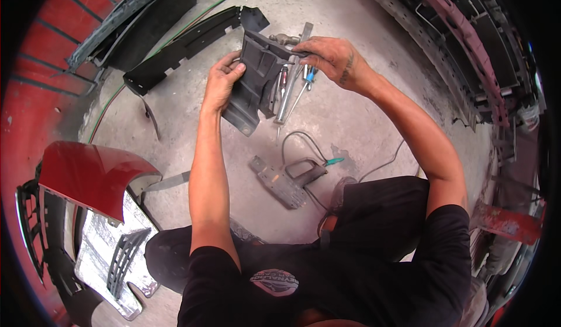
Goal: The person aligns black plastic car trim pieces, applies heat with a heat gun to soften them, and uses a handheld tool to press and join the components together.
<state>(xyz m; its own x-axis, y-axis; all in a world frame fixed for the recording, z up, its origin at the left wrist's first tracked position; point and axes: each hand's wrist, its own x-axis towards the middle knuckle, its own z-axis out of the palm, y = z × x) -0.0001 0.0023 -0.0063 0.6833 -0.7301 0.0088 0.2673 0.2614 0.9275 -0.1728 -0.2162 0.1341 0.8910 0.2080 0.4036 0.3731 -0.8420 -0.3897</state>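
Black ribbed plastic panel [252,73] between two hands, above concrete floor [239,151].
Left hand [222,81] grips left edge; right hand [332,61] pinches upper-right tip, near blue-handled screwdriver [310,77].

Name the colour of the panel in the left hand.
The panel is dark grey, shown in the head view.

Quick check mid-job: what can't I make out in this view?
Back of the black plastic part: faces away, head view.
Finger ends of the left hand: behind that part, head view.
Exact spot the right hand pinches: covered by its own fingers, head view.
Upper end of the pinkish beam: cut off by the top edge, head view.
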